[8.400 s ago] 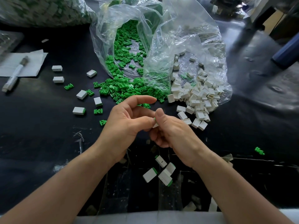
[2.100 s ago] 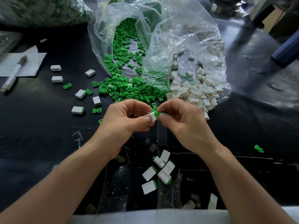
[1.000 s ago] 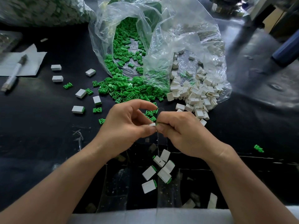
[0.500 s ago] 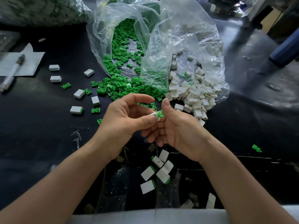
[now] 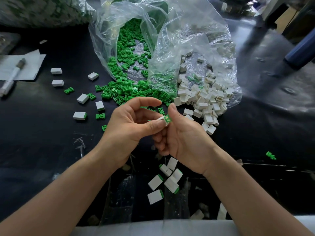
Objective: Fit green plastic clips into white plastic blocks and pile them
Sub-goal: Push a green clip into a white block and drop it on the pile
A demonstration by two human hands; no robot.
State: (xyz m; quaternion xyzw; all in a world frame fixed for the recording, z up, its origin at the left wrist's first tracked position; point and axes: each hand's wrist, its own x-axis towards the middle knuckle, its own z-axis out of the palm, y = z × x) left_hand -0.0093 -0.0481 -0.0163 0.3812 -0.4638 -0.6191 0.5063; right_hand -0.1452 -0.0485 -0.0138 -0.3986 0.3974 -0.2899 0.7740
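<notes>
My left grip (image 5: 129, 126) is pinching the white block (image 5: 161, 119) w/ the thumb on top, forefinger arching free above. My right grip (image 5: 184, 138) is meeting it, thumb pointing up & pressing vs. the green clip (image 5: 167, 118), fingers curling underneath. Left forearm (image 5: 59, 193) & right forearm (image 5: 247, 201) are angling inward, wrists hovering above the tabletop (image 5: 42, 142).

No legible text, label, brand, number or sign found. The white cylindrical marker pen (image 5: 12, 77) and white paper sheet (image 5: 32, 65) at the left edge of the frame, the clear plastic bags (image 5: 196, 31) at upper centre, and the small white rectangular plastic blocks (image 5: 201, 97) carry no readable marking.
</notes>
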